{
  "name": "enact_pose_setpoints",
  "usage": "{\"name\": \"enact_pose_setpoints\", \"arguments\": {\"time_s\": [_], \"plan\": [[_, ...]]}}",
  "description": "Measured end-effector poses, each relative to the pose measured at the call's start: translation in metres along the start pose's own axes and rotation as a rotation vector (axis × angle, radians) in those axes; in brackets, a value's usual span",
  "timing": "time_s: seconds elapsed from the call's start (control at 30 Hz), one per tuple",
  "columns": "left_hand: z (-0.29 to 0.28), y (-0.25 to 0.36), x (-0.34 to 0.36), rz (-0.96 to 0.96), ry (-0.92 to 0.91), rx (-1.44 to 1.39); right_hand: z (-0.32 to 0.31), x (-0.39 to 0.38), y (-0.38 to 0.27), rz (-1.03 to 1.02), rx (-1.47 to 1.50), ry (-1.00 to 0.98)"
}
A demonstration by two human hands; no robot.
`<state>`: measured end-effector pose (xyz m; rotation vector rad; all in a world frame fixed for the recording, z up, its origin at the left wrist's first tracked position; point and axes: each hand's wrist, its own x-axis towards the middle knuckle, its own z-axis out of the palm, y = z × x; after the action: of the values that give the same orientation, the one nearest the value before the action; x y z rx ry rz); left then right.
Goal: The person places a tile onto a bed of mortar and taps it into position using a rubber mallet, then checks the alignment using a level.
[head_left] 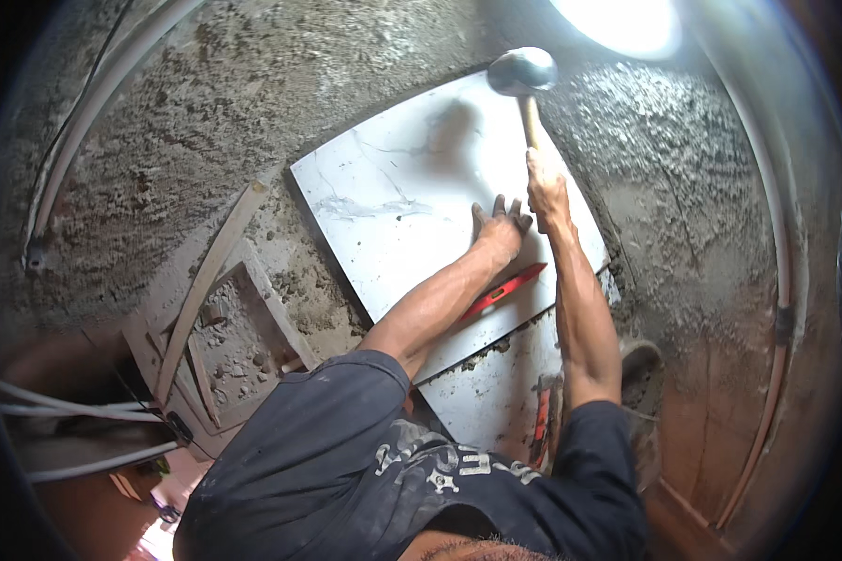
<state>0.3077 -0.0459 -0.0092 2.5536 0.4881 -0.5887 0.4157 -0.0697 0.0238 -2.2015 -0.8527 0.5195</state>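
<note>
The right hand [547,192] grips the pale handle of a round-headed grey mallet [522,72], its head at the far edge of a white, grey-veined tile [374,252] in front of the person. The left hand [503,229] is spread on the tile, grasping nothing. Light, flat taps would seem best, keeping clear of those fingers and the slim red spirit level [505,292] lying nearby.

Dark navy T-shirt [309,467], 2 short sleeves [346,379], pale lettering [475,464], small star-shaped emblem [442,481], bare forearms [447,293]
</note>
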Motion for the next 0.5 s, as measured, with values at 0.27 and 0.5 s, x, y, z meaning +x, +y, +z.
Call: {"name": "enact_pose_setpoints", "arguments": {"time_s": [0.27,0.5], "plan": [[0.007,0.005,-0.005,-0.005,0.034,-0.024,0.006,0.015,-0.002,-0.113,-0.067,-0.008],[0.014,-0.006,0.004,-0.01,0.081,-0.103,0.006,0.017,-0.027,-0.127,-0.124,-0.155]]}}
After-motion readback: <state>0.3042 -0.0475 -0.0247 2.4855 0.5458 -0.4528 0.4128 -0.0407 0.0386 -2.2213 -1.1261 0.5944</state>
